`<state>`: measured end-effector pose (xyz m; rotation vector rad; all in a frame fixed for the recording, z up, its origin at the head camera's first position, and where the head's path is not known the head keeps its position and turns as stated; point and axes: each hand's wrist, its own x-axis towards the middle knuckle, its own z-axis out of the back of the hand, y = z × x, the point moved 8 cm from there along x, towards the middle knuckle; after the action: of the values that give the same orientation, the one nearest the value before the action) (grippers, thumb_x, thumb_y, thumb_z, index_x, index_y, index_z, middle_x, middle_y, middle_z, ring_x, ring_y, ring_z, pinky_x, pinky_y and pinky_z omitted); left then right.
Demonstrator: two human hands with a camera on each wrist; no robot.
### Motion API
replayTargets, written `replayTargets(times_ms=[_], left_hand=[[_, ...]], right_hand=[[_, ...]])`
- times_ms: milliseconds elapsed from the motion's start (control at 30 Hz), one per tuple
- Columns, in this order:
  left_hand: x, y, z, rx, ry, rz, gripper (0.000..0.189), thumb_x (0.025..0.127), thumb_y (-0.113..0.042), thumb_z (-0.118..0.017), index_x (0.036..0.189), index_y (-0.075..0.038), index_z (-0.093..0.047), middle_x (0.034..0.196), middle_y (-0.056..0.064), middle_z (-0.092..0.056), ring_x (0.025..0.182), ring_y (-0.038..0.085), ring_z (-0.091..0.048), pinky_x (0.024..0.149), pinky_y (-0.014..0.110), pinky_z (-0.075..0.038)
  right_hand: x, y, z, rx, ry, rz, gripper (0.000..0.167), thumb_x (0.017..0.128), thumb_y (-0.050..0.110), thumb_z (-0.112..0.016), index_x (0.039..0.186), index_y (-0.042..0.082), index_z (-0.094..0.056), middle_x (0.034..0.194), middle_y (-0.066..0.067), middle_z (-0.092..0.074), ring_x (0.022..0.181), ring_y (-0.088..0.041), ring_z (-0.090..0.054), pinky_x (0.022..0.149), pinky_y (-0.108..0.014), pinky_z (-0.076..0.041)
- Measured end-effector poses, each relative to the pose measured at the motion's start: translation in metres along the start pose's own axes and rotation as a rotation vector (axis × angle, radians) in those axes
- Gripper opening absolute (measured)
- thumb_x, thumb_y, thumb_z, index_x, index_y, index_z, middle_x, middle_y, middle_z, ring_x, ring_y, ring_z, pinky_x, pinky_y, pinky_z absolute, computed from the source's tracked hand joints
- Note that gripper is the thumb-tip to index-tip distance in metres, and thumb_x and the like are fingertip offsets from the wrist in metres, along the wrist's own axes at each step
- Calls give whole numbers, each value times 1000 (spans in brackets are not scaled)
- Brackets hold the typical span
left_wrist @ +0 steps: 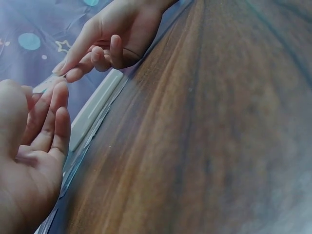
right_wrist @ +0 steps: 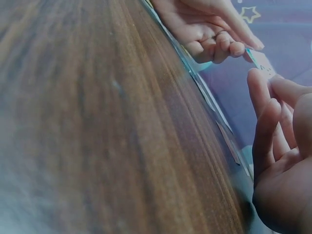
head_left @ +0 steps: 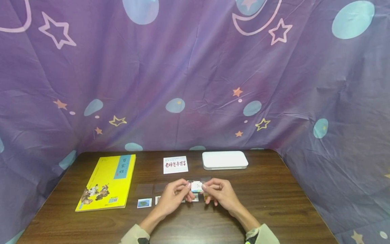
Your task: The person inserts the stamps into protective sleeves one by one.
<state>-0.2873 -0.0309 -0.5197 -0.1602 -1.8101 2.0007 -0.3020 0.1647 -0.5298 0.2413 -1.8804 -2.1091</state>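
Card [head_left: 196,187] is pinched at opposite ends by the left hand [head_left: 175,196] and right hand [head_left: 222,194], raised front-left of the white case [head_left: 224,160]; left of that case lie a printed note [head_left: 175,165] and, farther, a yellow book [head_left: 106,181].

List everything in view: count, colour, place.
curtain: 1, purple, behind table
table: 1, brown, below the hands
book: 1, yellow, table's left
card: 1, white, red writing, far middle
flat case: 1, white, right of card
small pictures: at least 3, white-edged, near hands, partly hidden
clear film: count unclear, transparent, behind leftmost picture
small piece: 1, mostly white, between the hands
sleeves: 2, pale, at the wrists
left hand: 1, bare, pinching piece's left edge
right hand: 1, bare, pinching right edge
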Motion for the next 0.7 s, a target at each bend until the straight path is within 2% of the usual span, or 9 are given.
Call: replayTargets(times_ms=[133,333,533,700], left_hand=[[-1,-1,-1,-14,21,4,25,112,-21,-61,119,2,-67,100,22,-81,84,17,-77,82,31,-67],[-2,1,-1,-23,30,25,26,111,-21,-62,120,3,-67,104,22,-81,88,17,-78,86,29,-66],[-1,2,1,-12,0,30,24,110,-21,-64,118,1,-68,103,20,-82,87,20,-79,86,30,-67],[0,2,3,-27,-29,27,22,109,-19,-65,116,2,-69,102,21,-82,87,24,-80,86,33,-68]], right_hand=[[0,0,0,12,-8,-4,27,104,24,-75,116,0,-73,102,-26,-82,60,-14,-74,44,-18,-48],[-1,-1,-1,16,0,-9,28,103,23,-76,116,-2,-71,102,-24,-82,61,-15,-75,44,-17,-48],[-1,0,-2,5,21,3,27,104,21,-74,118,-2,-70,101,-19,-83,62,-15,-75,44,-18,-49],[-1,-1,-5,-8,54,-5,27,103,21,-75,114,-3,-70,100,-20,-83,62,-13,-73,45,-17,-47]])
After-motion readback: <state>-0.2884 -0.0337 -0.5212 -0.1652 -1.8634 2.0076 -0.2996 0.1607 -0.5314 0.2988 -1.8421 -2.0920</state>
